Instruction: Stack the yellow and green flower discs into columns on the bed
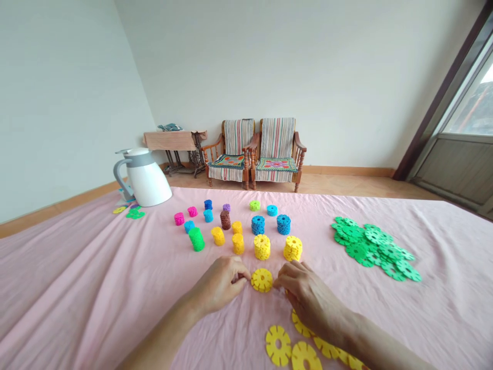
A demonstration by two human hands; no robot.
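Loose yellow discs (278, 345) lie flat on the pink cloth of the table (77, 288), nearer the camera than the low yellow stack (262, 280) and partly under the right forearm; the right hand (304, 293) comes in from the right of that stack, fingers curled, fingertips touching its right edge; the left hand (221, 282) mirrors it on the other side, fingertips bunched against the stack's left edge, so the stack sits on the cloth pinched between the two hands; just beyond the stack stand two taller yellow piles (262, 246); left of these and further from the stack are smaller yellow piles and a green pile (196, 239); behind them stand blue piles (258, 224), a brown pile (225, 219) and small pink, purple and light-green ones; well to the right of the stack spreads a heap of green discs (372, 246); far to its left, at the table's back edge, stands a white jug (144, 177); beyond the table two wooden armchairs (254, 151) stand against the wall.
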